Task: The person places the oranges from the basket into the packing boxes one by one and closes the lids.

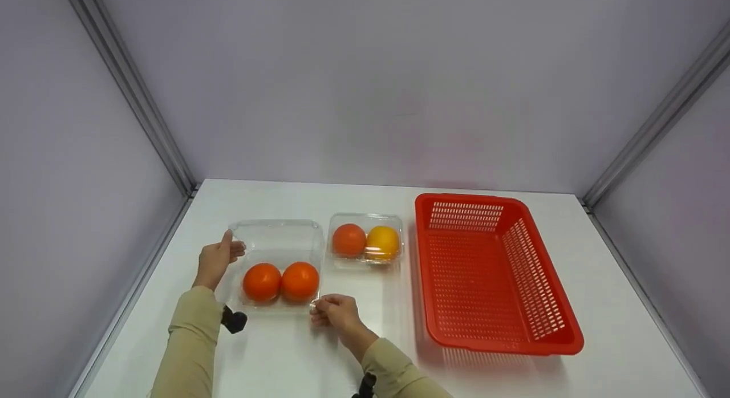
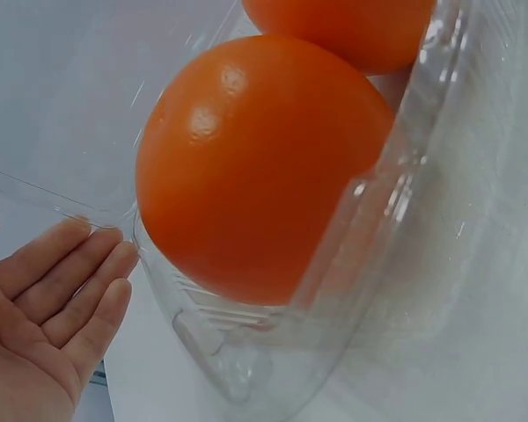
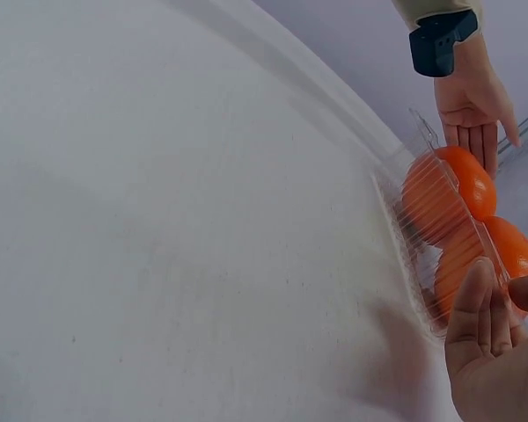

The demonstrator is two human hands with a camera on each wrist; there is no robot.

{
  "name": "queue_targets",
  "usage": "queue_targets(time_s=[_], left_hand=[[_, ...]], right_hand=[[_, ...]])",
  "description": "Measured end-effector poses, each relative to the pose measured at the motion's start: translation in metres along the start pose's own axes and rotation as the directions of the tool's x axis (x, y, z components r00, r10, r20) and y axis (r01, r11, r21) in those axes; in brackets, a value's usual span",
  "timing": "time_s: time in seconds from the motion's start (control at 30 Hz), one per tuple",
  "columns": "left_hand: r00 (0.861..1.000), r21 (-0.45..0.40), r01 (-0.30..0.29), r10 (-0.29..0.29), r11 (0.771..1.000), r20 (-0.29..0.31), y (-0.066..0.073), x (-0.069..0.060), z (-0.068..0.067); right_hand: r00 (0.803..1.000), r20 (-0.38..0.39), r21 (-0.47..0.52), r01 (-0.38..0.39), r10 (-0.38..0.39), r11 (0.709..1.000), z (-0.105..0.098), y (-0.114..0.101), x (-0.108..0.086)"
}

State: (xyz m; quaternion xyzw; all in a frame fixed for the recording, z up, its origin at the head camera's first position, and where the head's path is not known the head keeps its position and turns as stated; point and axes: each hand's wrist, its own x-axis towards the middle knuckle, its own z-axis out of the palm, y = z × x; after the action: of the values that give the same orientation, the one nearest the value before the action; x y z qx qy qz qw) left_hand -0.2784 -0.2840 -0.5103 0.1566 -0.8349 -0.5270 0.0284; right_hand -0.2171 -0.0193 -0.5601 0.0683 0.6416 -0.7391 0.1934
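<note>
A clear plastic clamshell container (image 1: 282,236) lies with its lid raised at the back. Two oranges (image 1: 262,282) sit side by side in its front half. At the container's left side, my left hand (image 1: 219,258) has its fingers extended; in the left wrist view the fingertips (image 2: 110,242) touch or nearly touch the lid's edge near the hinge. My right hand (image 1: 336,313) pinches the container's front right corner between thumb and fingers, as the right wrist view also shows. Beyond the container's right side stands a smaller closed clear box (image 1: 365,218) holding one orange-red fruit (image 1: 348,240) and one yellow fruit (image 1: 382,242).
To the right stands a large red plastic basket (image 1: 476,284) with slotted walls, nothing visible inside. Everything rests on a white table (image 1: 274,358). Grey-white panels (image 1: 399,90) enclose the back and both sides.
</note>
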Motion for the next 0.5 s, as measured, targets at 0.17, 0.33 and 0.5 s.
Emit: queue_targets(time_s=[0.17,0.33,0.5], left_hand=[[0.999,-0.023,0.015,-0.014,1.000,0.051,-0.002,-0.002,-0.002],[0.996,-0.104,0.015,-0.006,0.994,0.089,-0.007,-0.002,-0.002],[0.985,-0.215,-0.054,0.087,0.975,0.146,-0.035,0.011,-0.004]], right_hand=[[1.000,-0.015,0.019,0.002,-0.002,1.000,0.001,-0.001,-0.001],[1.000,-0.016,0.014,-0.003,0.004,1.000,0.001,0.000,0.000],[1.000,-0.017,0.012,-0.009,0.010,1.000,0.001,0.000,0.000]])
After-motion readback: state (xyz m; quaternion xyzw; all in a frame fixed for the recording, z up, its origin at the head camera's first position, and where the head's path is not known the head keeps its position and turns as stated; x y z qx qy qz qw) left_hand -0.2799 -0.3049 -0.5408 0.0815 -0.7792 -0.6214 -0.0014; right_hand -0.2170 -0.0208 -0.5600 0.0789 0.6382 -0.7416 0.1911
